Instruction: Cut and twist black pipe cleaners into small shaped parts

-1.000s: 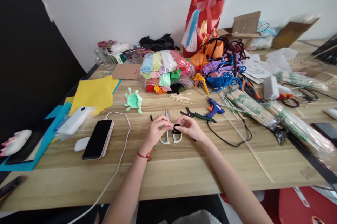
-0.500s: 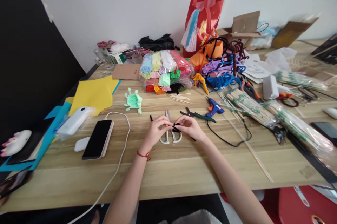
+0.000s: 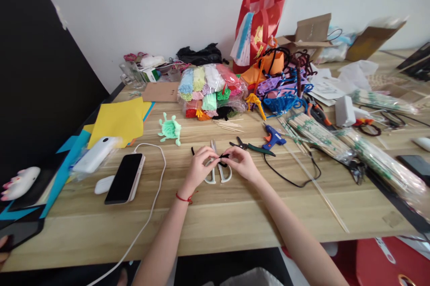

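Between my two hands is a short black pipe cleaner (image 3: 223, 156), partly covered by the fingertips. My left hand (image 3: 201, 166) pinches one end, and a red cord circles that wrist. The other end is pinched by my right hand (image 3: 244, 166). Directly beneath lie white-handled scissors (image 3: 211, 177), flat on the wood with blades pointing away. A dark strip shows just behind the left fingers. Green-handled cutting pliers (image 3: 257, 148) and a blue glue gun (image 3: 273, 137) rest beyond the right hand. Off to the left sits a mint-green pipe-cleaner piece (image 3: 170, 129) with knobbed arms.
Bagged pipe-cleaner bundles (image 3: 210, 88) stand at the back, near a red bag (image 3: 260, 30). Packs of wooden sticks (image 3: 322, 138) lie right. A phone (image 3: 124, 178), white cable (image 3: 157, 196) and yellow sheets (image 3: 117, 118) are left. Another person's fingers (image 3: 4, 248) touch a dark phone (image 3: 25, 234).
The black pipe cleaner looks flatter and narrower between my fingertips, which have shifted slightly. At the far left, the dark phone now lies lower, and another person's fingers have appeared on it.
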Tool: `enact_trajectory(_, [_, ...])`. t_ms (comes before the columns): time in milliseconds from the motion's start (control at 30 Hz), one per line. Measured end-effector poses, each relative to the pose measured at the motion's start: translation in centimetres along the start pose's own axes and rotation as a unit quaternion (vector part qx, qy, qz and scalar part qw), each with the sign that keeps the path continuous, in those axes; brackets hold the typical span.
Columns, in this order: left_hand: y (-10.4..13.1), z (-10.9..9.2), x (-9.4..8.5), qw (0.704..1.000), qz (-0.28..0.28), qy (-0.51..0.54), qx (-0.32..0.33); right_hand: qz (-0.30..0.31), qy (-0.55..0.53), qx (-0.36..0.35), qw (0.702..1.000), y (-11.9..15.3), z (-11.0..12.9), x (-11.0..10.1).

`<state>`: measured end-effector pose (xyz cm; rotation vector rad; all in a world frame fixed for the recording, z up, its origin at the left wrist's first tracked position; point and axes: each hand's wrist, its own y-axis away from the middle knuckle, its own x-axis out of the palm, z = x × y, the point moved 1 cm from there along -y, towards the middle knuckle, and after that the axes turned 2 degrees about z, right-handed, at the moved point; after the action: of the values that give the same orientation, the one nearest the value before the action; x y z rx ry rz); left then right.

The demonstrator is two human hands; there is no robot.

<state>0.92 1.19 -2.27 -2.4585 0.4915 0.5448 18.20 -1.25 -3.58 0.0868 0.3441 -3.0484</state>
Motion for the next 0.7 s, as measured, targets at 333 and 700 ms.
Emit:
enact_trajectory(333, [-0.01, -0.52, 0.12, 0.994, 0.039, -0.098, 0.015, 0.016, 0.073, -0.038, 0.997, 0.11, -0.15, -0.04])
enact_trajectory(700, [0.36, -0.22, 0.53, 0.996, 0.001, -0.085, 0.009, -0.005, 0.021, 0.010, 1.000, -0.08, -0.46, -0.27])
